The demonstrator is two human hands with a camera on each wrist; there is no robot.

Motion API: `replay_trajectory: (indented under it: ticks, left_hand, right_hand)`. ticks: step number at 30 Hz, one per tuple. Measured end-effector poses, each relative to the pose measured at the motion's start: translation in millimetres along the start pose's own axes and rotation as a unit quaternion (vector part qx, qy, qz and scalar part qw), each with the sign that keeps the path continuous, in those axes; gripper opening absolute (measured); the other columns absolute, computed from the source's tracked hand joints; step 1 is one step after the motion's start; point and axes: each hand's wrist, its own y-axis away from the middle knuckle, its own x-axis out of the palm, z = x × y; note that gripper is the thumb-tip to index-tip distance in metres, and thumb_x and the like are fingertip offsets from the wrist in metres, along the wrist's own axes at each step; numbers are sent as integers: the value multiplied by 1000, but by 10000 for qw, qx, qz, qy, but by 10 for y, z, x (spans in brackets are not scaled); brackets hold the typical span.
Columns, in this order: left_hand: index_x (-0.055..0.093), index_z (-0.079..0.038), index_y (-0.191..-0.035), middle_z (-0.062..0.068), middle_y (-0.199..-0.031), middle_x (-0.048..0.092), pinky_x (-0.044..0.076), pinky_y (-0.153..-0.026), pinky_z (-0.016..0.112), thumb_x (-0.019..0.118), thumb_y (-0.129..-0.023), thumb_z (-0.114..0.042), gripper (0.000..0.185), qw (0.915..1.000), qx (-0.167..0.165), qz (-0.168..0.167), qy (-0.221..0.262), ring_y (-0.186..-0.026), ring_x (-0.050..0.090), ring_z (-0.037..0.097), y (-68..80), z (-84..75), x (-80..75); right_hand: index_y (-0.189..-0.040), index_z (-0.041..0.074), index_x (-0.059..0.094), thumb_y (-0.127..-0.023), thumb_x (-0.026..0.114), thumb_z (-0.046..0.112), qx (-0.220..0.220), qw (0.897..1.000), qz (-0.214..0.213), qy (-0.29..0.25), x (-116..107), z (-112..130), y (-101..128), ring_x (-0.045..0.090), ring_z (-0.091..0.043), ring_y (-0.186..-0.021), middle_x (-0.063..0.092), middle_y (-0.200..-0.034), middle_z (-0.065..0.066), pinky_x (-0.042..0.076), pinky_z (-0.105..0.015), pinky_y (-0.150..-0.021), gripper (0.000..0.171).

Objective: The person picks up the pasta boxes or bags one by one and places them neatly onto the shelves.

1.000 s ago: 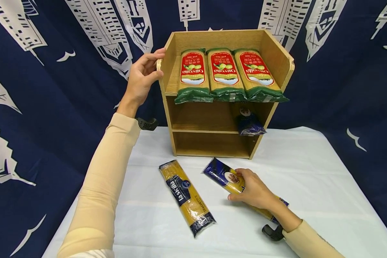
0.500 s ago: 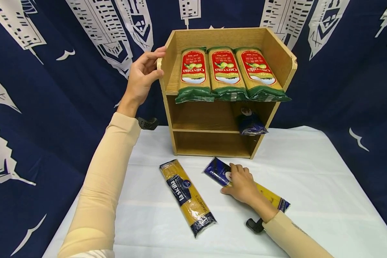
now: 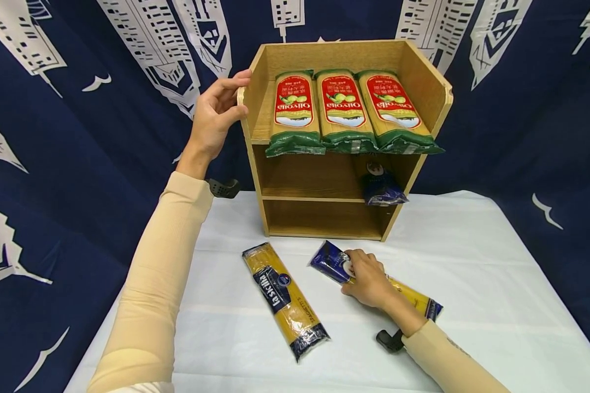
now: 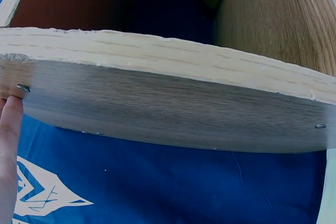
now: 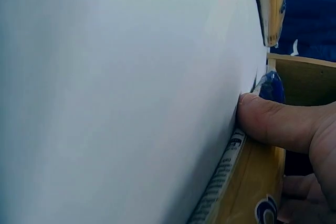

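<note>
A small wooden shelf (image 3: pixel 334 53) stands at the back of the table. My left hand (image 3: pixel 215 117) holds its left side panel near the upper front corner; in the left wrist view a finger (image 4: pixel 9 145) touches the panel's outer face (image 4: pixel 173 95). My right hand (image 3: pixel 369 279) grips a blue and yellow spaghetti pack (image 3: pixel 328 261) lying slantwise on the table, covering its middle. In the right wrist view the thumb (image 5: pixel 278 121) lies along one side of that pack (image 5: pixel 257 177), fingers on the other. A second spaghetti pack (image 3: pixel 281 297) lies to its left.
Three green-ended Olivoila pasta packs (image 3: pixel 343 106) lie side by side on the top tier, their ends jutting past its front edge. A dark blue pack (image 3: pixel 382 188) sits at the right of the middle tier. A white cloth (image 3: pixel 226 327) covers the table.
My right hand has slid left and up along the spaghetti pack, nearer its blue end, and now grips it there. The left hand has stayed on the shelf.
</note>
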Motion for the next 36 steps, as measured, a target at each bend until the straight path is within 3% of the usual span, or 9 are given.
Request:
replay_trajectory:
  ticks: [10,20,29,36]
  left_hand:
    - [71,0,-115,22,-144,55,41,-110,38,60,-81,21,42,9999,107,43,15,-137,50,30,-5,6,-4]
    - [71,-1,-115,20,-145,55,40,-111,39,61,-81,19,41,10000,-54,-23,79,-137,49,30,2,-10,15]
    - [70,0,-114,22,-145,55,39,-113,40,60,-81,20,40,9999,72,16,84,-138,49,30,-4,15,11]
    - [70,0,-114,23,-144,55,39,-113,41,60,-81,20,40,9999,147,23,31,-138,49,30,1,25,1]
  right_hand:
    - [-142,5,51,-73,83,1,-445,9983,374,70,-61,15,134,51,-35,-124,56,-143,-12,30,-62,-103,76]
    - [-138,10,54,-68,75,-15,-1048,9928,568,82,-119,-3,350,49,-35,-124,58,-140,-7,23,-62,-104,77]
    - [-131,16,58,-54,58,-28,-1160,9906,720,94,-186,19,563,46,-33,-128,60,-133,0,16,-66,-110,89]
    - [-126,20,57,-52,54,-32,-1151,9874,1086,-93,-241,44,736,45,-30,-129,58,-130,6,10,-66,-113,91]
